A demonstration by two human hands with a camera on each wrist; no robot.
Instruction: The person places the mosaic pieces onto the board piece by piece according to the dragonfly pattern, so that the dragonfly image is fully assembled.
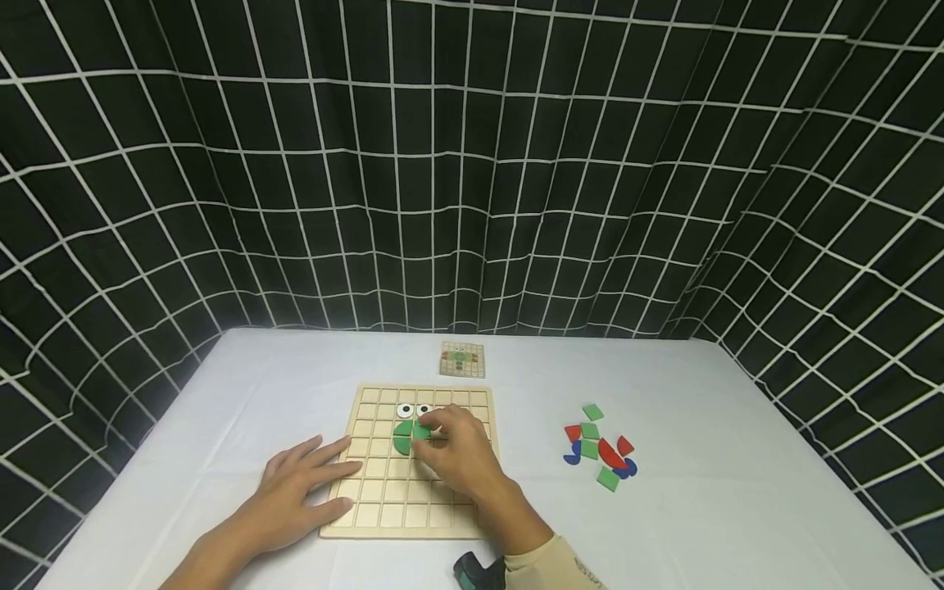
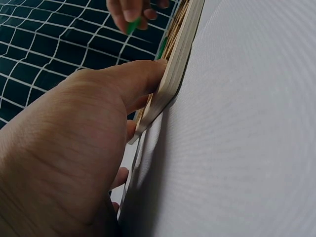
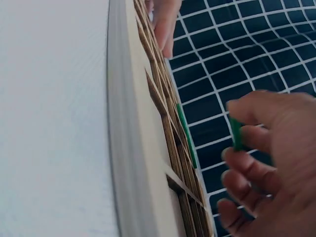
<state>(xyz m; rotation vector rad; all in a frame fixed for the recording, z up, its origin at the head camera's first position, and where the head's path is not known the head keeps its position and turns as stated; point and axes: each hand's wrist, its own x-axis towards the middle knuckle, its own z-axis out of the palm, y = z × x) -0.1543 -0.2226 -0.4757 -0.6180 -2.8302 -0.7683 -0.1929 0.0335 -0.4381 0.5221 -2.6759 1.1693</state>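
A wooden grid board (image 1: pixel 382 492) lies flat on the white table. My left hand (image 1: pixel 291 496) rests at its left side, fingers spread and fairly straight, with fingertips and thumb on the board's edge. Over the middle of the board, my right hand (image 1: pixel 465 459) pinches a green quarter-circle-like piece (image 3: pixel 236 132) between thumb and finger; the right wrist view shows it raised off the grid. Beside it, two green quarter pieces (image 1: pixel 401 445) sit in adjoining squares. Above them are two white eye pieces (image 1: pixel 405 410) with black pupils. Part of the board is hidden under my right hand.
Behind the board lies a small pattern card (image 1: pixel 462 360) with a coloured figure on a grid. To the right are loose pieces: several green squares (image 1: pixel 608 479), red pieces (image 1: pixel 612 453) and blue pieces (image 1: pixel 571 460). A dark device (image 1: pixel 479 572) shows by my right wrist.
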